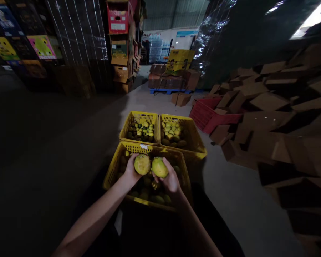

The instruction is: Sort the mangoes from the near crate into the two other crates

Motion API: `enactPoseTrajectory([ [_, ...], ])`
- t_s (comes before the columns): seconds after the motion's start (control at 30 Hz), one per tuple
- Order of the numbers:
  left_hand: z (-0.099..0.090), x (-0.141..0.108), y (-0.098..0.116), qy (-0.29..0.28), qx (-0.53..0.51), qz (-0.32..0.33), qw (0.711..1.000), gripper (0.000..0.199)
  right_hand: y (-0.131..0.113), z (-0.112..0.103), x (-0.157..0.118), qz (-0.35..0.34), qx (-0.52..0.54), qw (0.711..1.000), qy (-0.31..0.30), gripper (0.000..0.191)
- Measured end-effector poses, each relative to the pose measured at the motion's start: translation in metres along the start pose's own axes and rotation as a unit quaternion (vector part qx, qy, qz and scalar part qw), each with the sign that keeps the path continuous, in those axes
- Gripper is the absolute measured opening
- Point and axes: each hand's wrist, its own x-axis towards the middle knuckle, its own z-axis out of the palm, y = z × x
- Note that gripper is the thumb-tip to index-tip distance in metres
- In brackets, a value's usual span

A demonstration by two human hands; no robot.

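My left hand point(130, 172) is closed around a rounded yellow-green fruit point(142, 164) with patchy brownish marks on its skin. A second, smoother yellow-green fruit point(159, 167) is gripped in my right hand point(172, 179). The two fruits are side by side with a narrow gap, above the near yellow plastic crate point(147, 202). More fruits point(158, 198) lie in that crate, mostly in shadow. Behind it stand a left yellow crate point(125, 127) and a right yellow crate point(196, 141), both holding yellow-green fruits. The fruit's exact kind is unclear.
Flattened and open cardboard boxes point(273, 101) are heaped on the right, beside a red plastic crate point(205, 114). Farther back are a blue pallet point(171, 91) with cartons, a tall box stack point(121, 46) and wrapped stacks. Grey concrete floor point(222, 178) surrounds the crates.
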Motion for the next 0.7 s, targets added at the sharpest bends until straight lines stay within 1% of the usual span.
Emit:
enactPoseTrajectory([
  [0.1, 0.005, -0.001, -0.004, 0.025, 0.014, 0.034, 0.999, 0.022, 0.008, 0.000, -0.001, -0.052, -0.042, 0.998, 0.015, 0.038],
  [0.2, 0.006, -0.001, -0.006, 0.041, 0.034, 0.069, 0.996, 0.022, 0.012, 0.000, 0.000, -0.070, -0.071, 0.994, 0.033, 0.043],
  [0.27, 0.006, -0.002, -0.006, 0.040, 0.041, 0.104, 0.993, 0.020, 0.013, 0.000, 0.001, -0.082, -0.083, 0.992, 0.036, 0.042],
  [0.37, 0.005, -0.004, -0.005, 0.020, 0.063, 0.160, 0.985, 0.018, 0.015, 0.000, 0.002, -0.112, -0.087, 0.989, 0.048, 0.043],
  [0.47, 0.006, -0.008, -0.004, -0.018, 0.132, 0.210, 0.969, 0.022, 0.017, -0.001, 0.002, -0.152, -0.097, 0.982, 0.062, 0.045],
  [0.53, 0.007, -0.011, -0.004, -0.035, 0.178, 0.220, 0.959, 0.026, 0.018, -0.001, 0.002, -0.167, -0.101, 0.978, 0.070, 0.045],
  [0.6, 0.008, -0.013, -0.004, -0.039, 0.192, 0.216, 0.956, 0.028, 0.018, -0.001, 0.002, -0.167, -0.096, 0.978, 0.075, 0.044],
  [0.7, 0.011, -0.013, -0.003, -0.027, 0.146, 0.189, 0.971, 0.027, 0.018, -0.001, 0.003, -0.134, -0.078, 0.985, 0.077, 0.044],
])
